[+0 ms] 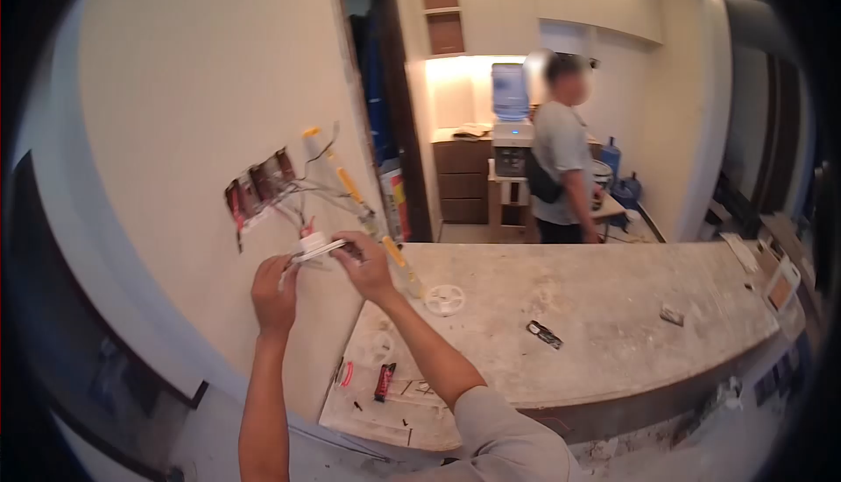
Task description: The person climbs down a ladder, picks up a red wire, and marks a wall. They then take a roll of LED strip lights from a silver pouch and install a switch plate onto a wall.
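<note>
1. The left hand [274, 295] is raised in front of the cream wall, its forearm rising almost straight up from the bottom edge of the view. The back of the hand faces the camera, and the fingers are curled shut on the left edge of a white round plastic fitting [314, 246].
2. The right hand [369, 265] comes in from the lower right. Its forearm slants up from a grey sleeve, the wrist is bent towards the wall, and the fingertips pinch the right side of the same fitting.
3. The fitting hangs between the two hands, just below a ragged rectangular opening in the wall [259, 186]. A bundle of thin wires [302, 195] runs from the opening down to the fitting.
4. Yellow-sleeved strands [350, 186] stick out beside the bundle; what they are cannot be told.
5. Under the right forearm lies a dusty pale stone countertop [613, 307]. On it are a white round ring [444, 299], a small dark flat piece [544, 334] and a red-and-black tool [385, 381].
6. Well apart, another person in a grey shirt [561, 167] stands by a water dispenser with a blue bottle [511, 123].
</note>
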The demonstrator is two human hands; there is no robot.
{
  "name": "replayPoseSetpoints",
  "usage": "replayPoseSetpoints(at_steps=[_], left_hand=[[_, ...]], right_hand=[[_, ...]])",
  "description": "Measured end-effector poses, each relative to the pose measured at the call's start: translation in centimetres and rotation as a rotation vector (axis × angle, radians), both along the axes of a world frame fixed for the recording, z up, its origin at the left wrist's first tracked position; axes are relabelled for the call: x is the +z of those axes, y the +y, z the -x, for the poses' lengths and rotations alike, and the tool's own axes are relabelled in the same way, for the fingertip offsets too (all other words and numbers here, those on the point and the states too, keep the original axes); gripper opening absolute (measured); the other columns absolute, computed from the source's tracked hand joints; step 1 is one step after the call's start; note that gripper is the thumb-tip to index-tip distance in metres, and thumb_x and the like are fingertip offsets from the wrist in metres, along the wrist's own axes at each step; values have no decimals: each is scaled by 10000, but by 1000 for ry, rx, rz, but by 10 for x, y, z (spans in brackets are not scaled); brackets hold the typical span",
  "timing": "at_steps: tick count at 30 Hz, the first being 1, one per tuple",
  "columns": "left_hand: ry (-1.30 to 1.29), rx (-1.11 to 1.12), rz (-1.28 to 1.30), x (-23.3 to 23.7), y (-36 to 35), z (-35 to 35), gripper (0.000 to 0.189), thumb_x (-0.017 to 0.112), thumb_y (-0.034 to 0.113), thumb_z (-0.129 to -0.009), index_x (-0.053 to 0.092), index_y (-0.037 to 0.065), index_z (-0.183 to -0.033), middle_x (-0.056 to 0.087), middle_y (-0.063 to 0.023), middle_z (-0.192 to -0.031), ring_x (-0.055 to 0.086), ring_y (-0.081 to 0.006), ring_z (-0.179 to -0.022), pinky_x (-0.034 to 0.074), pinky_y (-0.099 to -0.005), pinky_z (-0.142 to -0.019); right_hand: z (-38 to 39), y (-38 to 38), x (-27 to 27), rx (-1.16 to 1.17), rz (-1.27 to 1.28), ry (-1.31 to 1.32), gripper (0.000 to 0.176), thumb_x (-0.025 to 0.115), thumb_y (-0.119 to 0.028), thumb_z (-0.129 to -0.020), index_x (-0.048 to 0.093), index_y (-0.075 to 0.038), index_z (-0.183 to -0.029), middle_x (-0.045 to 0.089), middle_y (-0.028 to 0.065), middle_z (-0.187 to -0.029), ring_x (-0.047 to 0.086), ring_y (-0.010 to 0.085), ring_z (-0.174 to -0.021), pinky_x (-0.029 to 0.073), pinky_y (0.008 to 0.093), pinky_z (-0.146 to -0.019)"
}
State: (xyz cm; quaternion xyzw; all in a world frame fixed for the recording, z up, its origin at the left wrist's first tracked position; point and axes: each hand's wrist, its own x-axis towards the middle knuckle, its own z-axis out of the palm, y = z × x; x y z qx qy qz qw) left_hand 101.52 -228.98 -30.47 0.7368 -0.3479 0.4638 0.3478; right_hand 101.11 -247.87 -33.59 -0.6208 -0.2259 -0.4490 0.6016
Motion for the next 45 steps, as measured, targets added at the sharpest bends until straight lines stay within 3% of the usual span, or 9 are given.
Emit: replayPoseSetpoints(at_steps=[3, 5, 8, 9, 10, 12, 15, 41, 45], left_hand=[[-58, 29, -24, -15, 7, -17, 202, 681, 85, -807, 656, 15, -994, 653, -151, -994, 613, -326, -963, 485, -413, -872], [-97, 124, -100, -30, 12, -36, 188, 569, 45, -821, 637, 15, -994, 636, -155, -1039, 601, -309, -1005, 483, -391, -884], [-87, 7, -37, -42, 11, -60, 159, 530, 43, -840, 616, 13, -970, 603, -165, -953, 584, -328, -921, 480, -399, -836], [-62, 50, -15, -45, 5, -71, 113, 532, 52, -826, 604, 29, -909, 585, -143, -892, 575, -312, -889, 484, -391, -799], [-172, 175, -45, -34, 9, -62, 61, 547, 74, -796, 581, 42, -836, 573, -118, -859, 571, -286, -873, 489, -374, -763], [-217, 180, -102, -13, 22, -41, 67, 587, 100, -732, 558, 53, -771, 576, -91, -848, 579, -267, -842, 497, -369, -739], [-166, 125, -54, 1, 19, -23, 123, 623, 144, -755, 575, 38, -792, 591, -102, -866, 590, -285, -873, 507, -384, -743], [-153, 243, -95, -11, -1, -50, 84, 581, 118, -727, 585, 35, -734, 576, -129, -829, 551, -310, -860, 487, -395, -761], [-173, 236, -110, -13, -2, -55, 92, 576, 121, -727, 582, 30, -739, 570, -138, -828, 550, -311, -855, 492, -392, -755]], right_hand=[[-44, -5, -35, 38, -20, -11, 225, 642, -48, -862, 617, -49, -1086, 631, 63, -971, 610, 163, -882, 492, 292, -819], [-67, -21, -59, 585, -253, -4, 325, 520, -115, -919, 525, -19, -1230, 571, 112, -1180, 545, 227, -1103, 413, 387, -1015], [-64, -27, -45, 293, 29, -185, 296, 463, -64, -956, 507, -1, -1242, 553, 154, -1203, 551, 260, -1124, 463, 396, -971], [-77, -30, -49, 111, -36, 59, 253, 519, -11, -933, 555, 12, -1182, 598, 135, -1110, 605, 232, -1012, 519, 341, -873], [-87, -26, -48, 109, -47, -29, 218, 545, -17, -935, 582, 23, -1146, 624, 128, -1057, 629, 214, -933, 532, 309, -818], [-56, -6, -25, 12, 52, 152, 259, 511, -88, -971, 555, 32, -1197, 618, 155, -1098, 631, 215, -937, 515, 315, -838], [-73, -19, -30, 6, 90, 114, 333, 510, -191, -985, 531, 10, -1250, 648, 161, -1064, 620, 210, -1007, 474, 326, -891], [-105, -48, -35, 32, 100, 127, 359, 493, -201, -990, 522, 54, -1242, 595, 190, -1166, 602, 249, -1055, 482, 340, -919], [-41, -6, -4, -76, 5, -169, 275, 626, -189, -917, 624, 32, -1080, 658, 180, -920, 637, 267, -718, 564, 378, -650]])
